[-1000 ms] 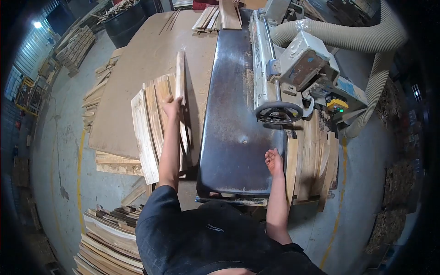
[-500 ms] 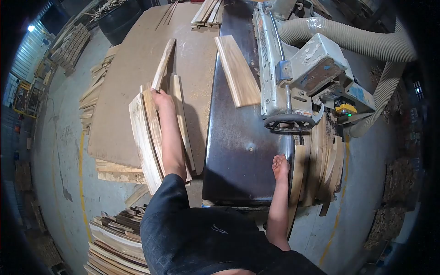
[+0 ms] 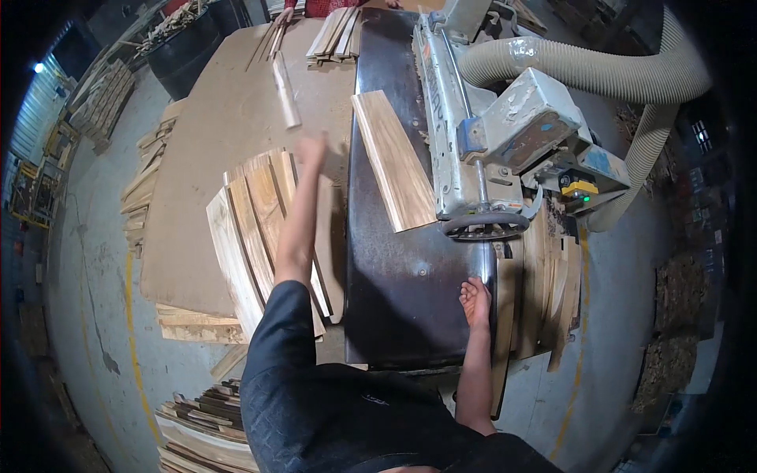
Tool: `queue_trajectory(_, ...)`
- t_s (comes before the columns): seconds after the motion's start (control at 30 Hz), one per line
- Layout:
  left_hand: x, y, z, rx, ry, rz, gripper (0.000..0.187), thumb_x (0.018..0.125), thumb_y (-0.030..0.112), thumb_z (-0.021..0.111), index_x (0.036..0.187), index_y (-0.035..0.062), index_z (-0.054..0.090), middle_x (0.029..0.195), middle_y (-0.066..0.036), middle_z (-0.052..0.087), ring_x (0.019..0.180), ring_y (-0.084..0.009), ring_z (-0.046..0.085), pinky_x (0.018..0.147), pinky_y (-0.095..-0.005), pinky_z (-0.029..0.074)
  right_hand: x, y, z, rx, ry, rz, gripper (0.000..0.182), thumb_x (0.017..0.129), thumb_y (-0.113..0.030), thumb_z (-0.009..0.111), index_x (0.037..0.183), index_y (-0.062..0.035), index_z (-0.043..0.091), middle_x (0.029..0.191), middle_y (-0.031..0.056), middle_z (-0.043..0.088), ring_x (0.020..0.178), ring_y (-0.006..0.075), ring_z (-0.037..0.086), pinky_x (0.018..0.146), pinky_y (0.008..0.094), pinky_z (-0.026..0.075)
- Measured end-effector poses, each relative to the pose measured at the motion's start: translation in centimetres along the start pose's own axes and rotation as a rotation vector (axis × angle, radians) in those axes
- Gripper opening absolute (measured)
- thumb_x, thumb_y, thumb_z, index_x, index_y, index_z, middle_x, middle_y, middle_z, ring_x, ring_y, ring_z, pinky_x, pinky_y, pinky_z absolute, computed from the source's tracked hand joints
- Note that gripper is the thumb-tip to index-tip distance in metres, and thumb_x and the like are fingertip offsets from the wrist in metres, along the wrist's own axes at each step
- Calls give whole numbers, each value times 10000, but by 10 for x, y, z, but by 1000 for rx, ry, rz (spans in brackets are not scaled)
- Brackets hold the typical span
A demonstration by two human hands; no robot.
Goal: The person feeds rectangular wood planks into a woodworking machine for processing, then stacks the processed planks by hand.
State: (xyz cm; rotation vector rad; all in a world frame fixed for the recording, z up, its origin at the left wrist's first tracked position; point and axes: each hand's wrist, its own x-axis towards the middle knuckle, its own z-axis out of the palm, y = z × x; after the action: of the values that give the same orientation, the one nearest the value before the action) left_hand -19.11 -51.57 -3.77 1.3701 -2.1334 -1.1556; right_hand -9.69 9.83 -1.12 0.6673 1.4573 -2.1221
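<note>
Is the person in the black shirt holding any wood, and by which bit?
Nothing, it seems. The left hand is blurred but looks empty, with a gap before the wooden strip. The right hand, fingers curled, looks empty too.

To the left of the metal table (image 3: 394, 303), the left hand (image 3: 312, 148) is being held out, blurred, just short of a wooden strip (image 3: 285, 93). Near the table's right edge, the right hand (image 3: 475, 301) is being held loosely curled. A wide board (image 3: 394, 162) is being supported on the table; slats (image 3: 265, 193) are lying to the table's left.
</note>
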Motion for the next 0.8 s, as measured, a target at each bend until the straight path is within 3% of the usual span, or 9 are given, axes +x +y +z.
queue_trajectory(0.03, -61, 40, 2, 283, 106, 209, 616, 876, 510, 596, 1198, -14, 621, 1246, -285, 577, 1174, -450, 539, 977, -528, 447, -2, 0, 0, -7, -1, -12, 329, 969, -278, 615, 1132, 2, 557, 892, 113, 657, 727, 175, 631, 600, 279, 511)
queue_trajectory(0.1, -143, 44, 42, 176, 0, 424, 545, 894, 452, 575, 1242, 32, 599, 1322, -300, 509, 1200, -465, 513, 987, -525, 447, 0, 3, -2, 24, -4, -25, 323, 971, -277, 613, 1132, -3, 557, 895, 112, 657, 741, 175, 633, 608, 282, 514)
queue_trajectory(0.13, -199, 38, 56, 198, 18, 502, 537, 910, 437, 557, 1303, 71, 581, 1399, -300, 463, 1288, -458, 458, 1058, -536, 384, 1, 6, -3, 58, 2, -32, 318, 972, -277, 612, 1132, -7, 557, 898, 111, 657, 755, 175, 635, 617, 286, 517)
queue_trajectory(0.17, -248, 18, 80, 462, 239, 695, 532, 928, 419, 532, 1360, 111, 561, 1478, -286, 400, 1377, -441, 376, 1113, -564, 291, 3, 8, -4, 62, -2, -31, 318, 972, -277, 612, 1132, -7, 557, 898, 111, 657, 755, 175, 635, 617, 286, 517)
queue_trajectory(0.2, -281, 12, 83, 396, 137, 681, 530, 941, 396, 511, 1401, 134, 537, 1517, -253, 372, 1419, -414, 329, 1127, -581, 239, 4, 10, -4, 70, 1, -53, 315, 975, -277, 609, 1133, -10, 557, 901, 112, 658, 765, 177, 634, 624, 288, 518)
queue_trajectory(0.33, -343, 6, 80, 396, 189, 588, 533, 948, 401, 510, 1411, 138, 527, 1522, -226, 379, 1430, -383, 318, 1131, -573, 240, 3, 23, -9, 129, -17, -126, 299, 983, -273, 601, 1119, -9, 563, 895, 119, 664, 756, 190, 645, 627, 295, 520)
queue_trajectory(0.67, -462, -49, 10, 486, 21, 600, 688, 885, 547, 574, 1459, 185, 460, 1524, -245, 364, 1441, -428, 277, 1123, -610, 231, -51, 58, -35, -152, -182, -191, 289, 1023, -260, 540, 1187, -23, 564, 845, 126, 697, 680, 182, 677, 565, 269, 536)
queue_trajectory(0.7, -479, -55, 3, 495, 23, 587, 900, 784, 655, 645, 1460, 99, 433, 1518, -292, 335, 1442, -456, 252, 1115, -629, 226, -57, 63, -43, -186, -223, -177, 298, 1029, -254, 530, 1235, -40, 551, 847, 125, 698, 658, 178, 675, 550, 260, 526)
queue_trajectory(0.8, -541, -51, -22, 490, -3, 478, 1102, 691, 733, 685, 1445, -12, 385, 1509, -351, 285, 1441, -488, 223, 1101, -649, 232, -73, 71, -65, -325, -284, -124, 291, 1035, -247, 518, 1239, -42, 547, 843, 136, 697, 637, 173, 679, 532, 252, 515)
